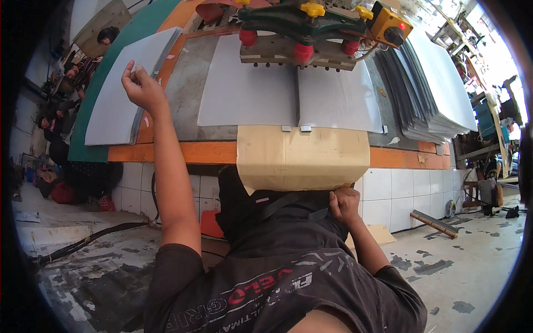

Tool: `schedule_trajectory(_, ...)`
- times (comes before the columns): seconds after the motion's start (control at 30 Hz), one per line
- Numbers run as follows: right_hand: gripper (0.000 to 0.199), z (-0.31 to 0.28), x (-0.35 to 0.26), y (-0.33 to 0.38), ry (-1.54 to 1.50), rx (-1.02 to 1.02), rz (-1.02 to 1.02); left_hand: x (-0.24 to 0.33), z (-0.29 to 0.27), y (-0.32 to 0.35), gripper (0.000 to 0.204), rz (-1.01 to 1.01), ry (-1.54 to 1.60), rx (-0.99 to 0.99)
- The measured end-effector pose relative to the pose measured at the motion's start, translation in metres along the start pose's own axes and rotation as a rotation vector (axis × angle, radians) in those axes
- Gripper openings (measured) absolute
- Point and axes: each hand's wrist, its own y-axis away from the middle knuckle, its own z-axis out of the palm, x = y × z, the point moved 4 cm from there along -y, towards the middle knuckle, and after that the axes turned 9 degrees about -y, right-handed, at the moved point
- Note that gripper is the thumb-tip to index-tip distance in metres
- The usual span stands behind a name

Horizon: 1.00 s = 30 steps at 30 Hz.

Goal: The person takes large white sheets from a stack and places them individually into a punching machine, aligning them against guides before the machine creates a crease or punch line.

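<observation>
My left hand (143,87) is raised over the stack of white sheets (119,97) on the left of the table. Its fingers are loosely bent and apart, with nothing in them. Down by my lap, my right hand (345,203) is closed beside the lower right corner of a tan sheet (302,158), which hangs over the table's front edge. What that hand grips, if anything, is hidden. In front of me a large white sheet (250,89) lies flat, partly under a green press head (300,23). Small blocks (305,129) sit along its near edge.
A thick stack of sheets (444,83) stands on the right of the table. A yellow control box (390,26) with a black knob and red light hangs beside the press. Other people (61,119) are at the far left. A dark cable (89,238) crosses the floor.
</observation>
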Motion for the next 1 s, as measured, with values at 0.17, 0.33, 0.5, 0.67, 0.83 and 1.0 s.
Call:
schedule_trajectory(0.17,0.033,-0.001,-0.001,0.000,-0.022,0.004,-0.001,-0.004,-0.001,-0.002,0.029,0.018,-0.017,0.005)
schedule_trajectory(0.33,0.027,-0.001,0.002,0.001,0.021,-0.023,-0.004,-0.004,0.000,-0.001,0.029,-0.002,-0.030,0.000)
schedule_trajectory(0.5,0.029,-0.001,0.002,0.000,0.010,-0.008,-0.016,-0.002,-0.002,-0.002,0.029,0.018,-0.042,0.022)
schedule_trajectory(0.67,0.029,-0.001,0.004,0.002,0.005,-0.021,-0.006,0.007,-0.002,0.002,0.030,-0.027,-0.013,0.007)
schedule_trajectory(0.83,0.032,-0.002,-0.005,-0.003,-0.017,0.010,-0.017,0.004,-0.004,0.001,0.030,-0.004,-0.048,0.005)
schedule_trajectory(1.0,0.032,-0.002,-0.004,-0.003,-0.022,0.017,-0.021,0.003,-0.003,0.001,0.030,-0.012,-0.018,0.004)
